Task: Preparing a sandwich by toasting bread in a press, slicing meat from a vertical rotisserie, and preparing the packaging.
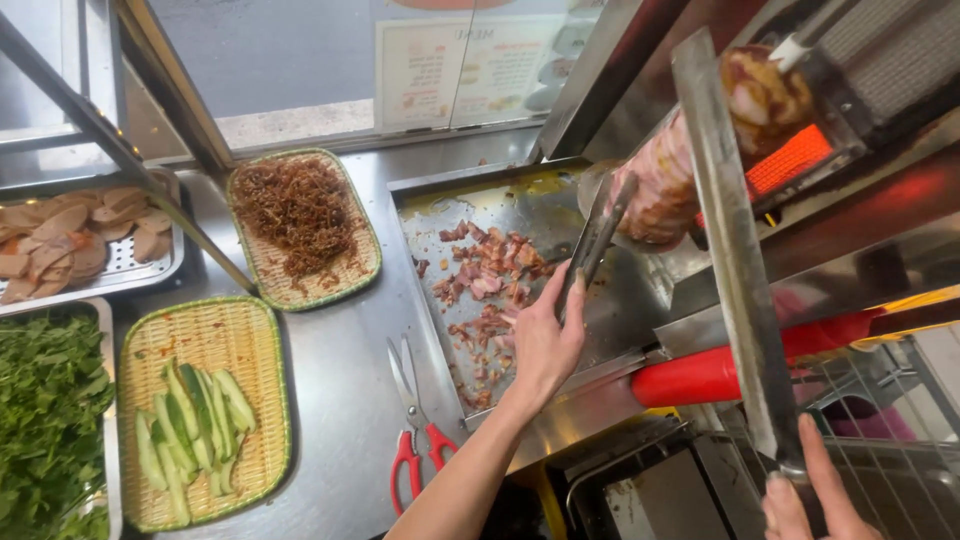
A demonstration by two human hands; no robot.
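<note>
The meat cone (665,190) is standing on its spit at the right of the steel catch tray (440,205), just beside the glowing orange burner (790,160), and its long axis is running up and away to the right. The left hand (545,335) is the nearer one: its fingers are closing around the handles of metal tongs (597,240), and the tongs are pointing up-right so that their tips are touching the lower side of the cone. The right hand (815,495) is lower, at the bottom edge, with the fingers wrapping the handle of a long knife (735,250). The blade is standing nearly upright, a little tilted, and it is passing in front of the cone's right side; I cannot tell if the edge is touching the meat.

On the tray, below and left of the cone, shaved meat pieces (485,285) are lying scattered. Further left, red-handled scissors (415,425) are lying on the counter, then a woven basket of cucumber strips (195,430), a basket of brown shreds (300,210), a tray of pale slices (70,240) and green leaves (45,420).
</note>
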